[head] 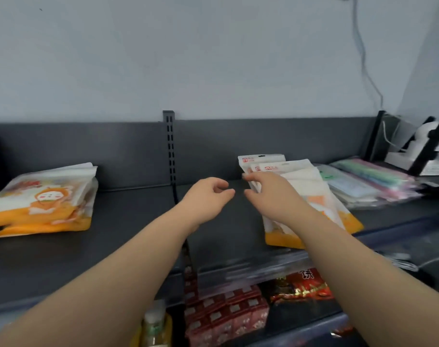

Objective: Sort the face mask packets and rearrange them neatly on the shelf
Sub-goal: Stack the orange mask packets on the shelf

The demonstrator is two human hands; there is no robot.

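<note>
Two bare hands over a dark shelf, left hand empty with fingers loosely curled, right hand fingers spread on the right orange-and-white mask packet stack, second such stack far left, one pastel packet pile beside

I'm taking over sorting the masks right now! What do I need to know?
Left hand: empty, fingers loosely curled, hovering over the bare middle of the shelf.
Right hand: fingers on the left edge of the white-and-orange packet stack; a firm grip is not clear.
Another orange cartoon stack lies at the far left; pastel packets lie at the right.
Done: packets lie in three piles.
Left: the two orange stacks sit apart and fanned; they probably need squaring up.
</note>
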